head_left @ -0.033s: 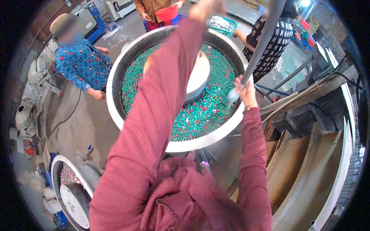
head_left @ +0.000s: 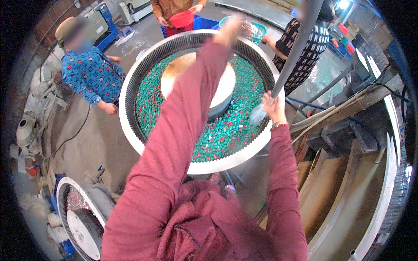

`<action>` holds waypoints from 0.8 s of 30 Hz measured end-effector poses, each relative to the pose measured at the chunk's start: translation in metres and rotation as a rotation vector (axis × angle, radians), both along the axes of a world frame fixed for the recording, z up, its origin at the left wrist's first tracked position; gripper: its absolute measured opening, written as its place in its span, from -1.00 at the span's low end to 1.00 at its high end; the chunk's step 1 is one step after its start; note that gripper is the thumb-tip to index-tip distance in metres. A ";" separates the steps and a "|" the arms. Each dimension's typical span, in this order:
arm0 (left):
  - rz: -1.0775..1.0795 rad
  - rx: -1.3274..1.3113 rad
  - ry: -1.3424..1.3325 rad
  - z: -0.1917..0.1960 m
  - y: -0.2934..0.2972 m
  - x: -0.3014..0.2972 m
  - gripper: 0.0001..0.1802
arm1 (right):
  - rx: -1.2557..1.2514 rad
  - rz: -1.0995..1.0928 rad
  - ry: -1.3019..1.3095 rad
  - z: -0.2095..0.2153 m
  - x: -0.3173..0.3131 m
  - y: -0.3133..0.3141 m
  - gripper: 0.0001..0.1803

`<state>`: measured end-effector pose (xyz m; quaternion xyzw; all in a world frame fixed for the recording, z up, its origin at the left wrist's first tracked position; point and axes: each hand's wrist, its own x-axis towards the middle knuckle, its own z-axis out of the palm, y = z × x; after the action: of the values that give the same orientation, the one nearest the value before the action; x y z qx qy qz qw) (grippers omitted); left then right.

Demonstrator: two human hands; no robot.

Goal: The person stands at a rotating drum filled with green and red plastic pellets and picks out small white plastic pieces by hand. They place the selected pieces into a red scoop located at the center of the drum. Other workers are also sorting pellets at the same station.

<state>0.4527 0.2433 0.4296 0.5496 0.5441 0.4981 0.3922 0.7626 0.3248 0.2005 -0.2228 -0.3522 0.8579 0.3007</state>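
In front of me stands a large round white tub [head_left: 224,164] with a ribbed dark inner wall. Many small green pieces [head_left: 217,138], mixed with red ones, fill the ring around its pale central hub [head_left: 227,87]. My right hand [head_left: 275,108], at the tub's right side, is closed round the lower end of a grey pipe [head_left: 296,54]. Water [head_left: 257,115] sprays from that end onto the pieces. Stretched across the hub, my left hand [head_left: 231,32] is over the far rim beside a teal basket [head_left: 260,30]; motion smears its fingers.
A person in a blue patterned top [head_left: 91,76] stands at the left. Another holds a red basin [head_left: 182,18] beyond the tub, near a blue crate [head_left: 204,24]. A third, in black and white [head_left: 311,48], is at the right. A smaller tub [head_left: 61,204] stands lower left; wooden troughs [head_left: 339,182] lie right.
My left hand has come down and nearer, from beyond the far rim to over it. The co-worker's red basin has moved slightly left and lower. My right hand stays at the pipe's end.
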 end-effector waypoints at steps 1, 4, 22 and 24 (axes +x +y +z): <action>-0.034 -0.036 -0.085 -0.048 0.005 0.001 -0.68 | -0.081 -0.028 0.003 -0.019 -0.010 -0.002 -0.47; 0.228 -0.131 -0.977 -0.179 -0.017 0.092 -0.82 | -0.180 -0.174 -0.140 -0.057 -0.020 0.004 -0.55; 0.781 -0.564 -0.781 -0.405 0.030 0.266 -0.70 | -0.295 0.017 -0.548 -0.117 0.004 -0.036 -0.65; 0.880 -0.606 -0.894 -0.408 0.042 0.261 -0.67 | -0.318 0.119 -0.414 -0.129 0.006 -0.023 -0.71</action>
<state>0.7140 0.2854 0.0213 -0.1135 0.6177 0.6153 0.4764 0.7690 0.3017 0.0714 -0.4171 -0.2794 0.8546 0.1325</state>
